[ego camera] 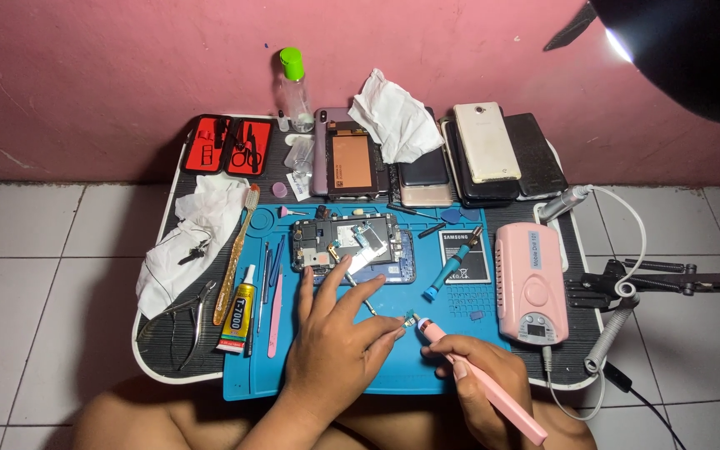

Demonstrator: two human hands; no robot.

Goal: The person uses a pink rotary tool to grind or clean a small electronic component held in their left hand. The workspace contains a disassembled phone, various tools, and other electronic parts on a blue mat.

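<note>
Hands meet over a tiny part on the blue mat
Left hand pinches a small part at its fingertips, near the bench's near edge; right hand grips a pink pen tool, tip touching the part; opened phone lies just beyond; pink control box at right

Single head-worn view, steeply down and fairly near over the blue mat, pink wall beyond.
</note>
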